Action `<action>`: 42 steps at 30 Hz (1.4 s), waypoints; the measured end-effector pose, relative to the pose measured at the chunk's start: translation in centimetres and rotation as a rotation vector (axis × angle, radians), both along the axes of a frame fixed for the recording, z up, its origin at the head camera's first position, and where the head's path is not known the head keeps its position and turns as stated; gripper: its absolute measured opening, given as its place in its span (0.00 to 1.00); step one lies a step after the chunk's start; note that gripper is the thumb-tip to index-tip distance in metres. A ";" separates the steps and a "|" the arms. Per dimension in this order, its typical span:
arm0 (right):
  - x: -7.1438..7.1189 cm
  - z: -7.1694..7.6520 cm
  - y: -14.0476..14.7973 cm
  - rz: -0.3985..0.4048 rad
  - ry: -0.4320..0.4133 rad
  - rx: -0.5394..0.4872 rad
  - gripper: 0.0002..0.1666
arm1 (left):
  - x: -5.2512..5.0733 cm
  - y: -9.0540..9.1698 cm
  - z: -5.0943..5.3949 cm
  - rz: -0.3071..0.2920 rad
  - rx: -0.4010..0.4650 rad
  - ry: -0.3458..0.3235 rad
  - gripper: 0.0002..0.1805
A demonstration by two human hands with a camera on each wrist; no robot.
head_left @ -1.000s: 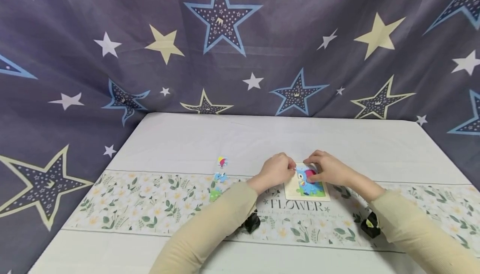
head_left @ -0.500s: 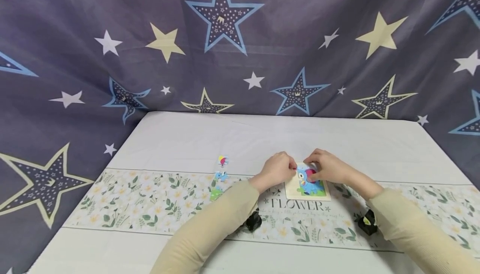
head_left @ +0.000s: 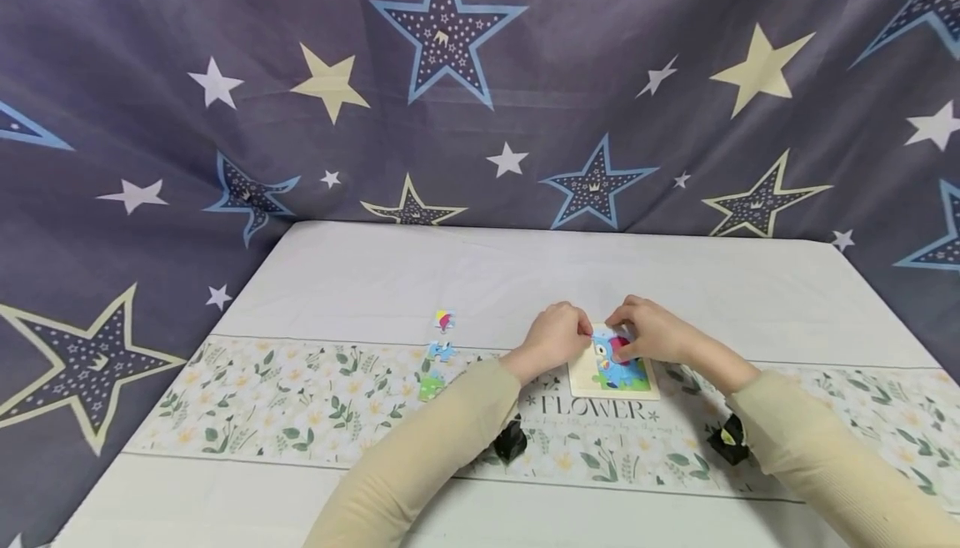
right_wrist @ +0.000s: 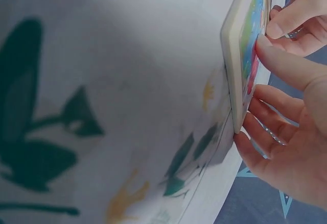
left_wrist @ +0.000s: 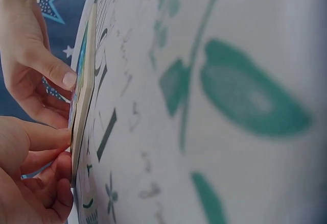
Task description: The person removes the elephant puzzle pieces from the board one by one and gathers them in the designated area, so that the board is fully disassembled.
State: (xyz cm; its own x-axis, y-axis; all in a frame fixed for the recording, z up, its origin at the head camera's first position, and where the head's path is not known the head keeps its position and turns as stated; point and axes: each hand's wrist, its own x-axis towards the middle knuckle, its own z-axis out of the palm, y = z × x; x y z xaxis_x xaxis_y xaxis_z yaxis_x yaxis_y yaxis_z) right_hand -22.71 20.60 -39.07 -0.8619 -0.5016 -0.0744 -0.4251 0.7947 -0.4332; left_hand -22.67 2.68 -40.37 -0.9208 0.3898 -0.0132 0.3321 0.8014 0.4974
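- In the head view, the puzzle board (head_left: 617,374) lies on the white table (head_left: 360,268), overlapping the floral band (head_left: 315,402) just above the printed word FLOWER (head_left: 592,408). A blue animal with a red ear shows on it.
- The left hand (head_left: 555,338) has its thumb and fingers drawn together at the board's upper left corner.
- The right hand (head_left: 663,338) reaches over the upper right side, its thumb on the red part.
- Well off to the left I see three loose pieces in a rough column: a yellow-and-red piece (head_left: 445,320), a blue piece (head_left: 441,351) and a green piece (head_left: 431,387), the last near the left sleeve (head_left: 420,448).
- Behind the table hangs a dark cloth (head_left: 600,98) printed with stars.
- From the left wrist, I see the board edge-on. The left hand pinches its edge between thumb and fingers; whether a small piece sits there too, I cannot tell.
- From the right wrist, the right hand grips the board, thumb pressed on the picture, fingertips along the edge. The left thumb is just beside the right one.
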 end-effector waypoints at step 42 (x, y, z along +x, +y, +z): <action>1.2 -0.5 -0.1 -0.145 0.072 -0.020 0.26 | -0.1 0.7 -0.3 0.091 0.076 -0.031 0.05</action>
State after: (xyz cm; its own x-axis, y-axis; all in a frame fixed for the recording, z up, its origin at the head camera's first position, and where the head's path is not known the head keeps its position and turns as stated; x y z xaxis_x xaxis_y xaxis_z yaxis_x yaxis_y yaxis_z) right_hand -21.50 20.46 -39.54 -0.9282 -0.3721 -0.0011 -0.3370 0.8418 -0.4217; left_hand -22.79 3.35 -40.64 -0.9520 0.3056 -0.0155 0.2435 0.7873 0.5665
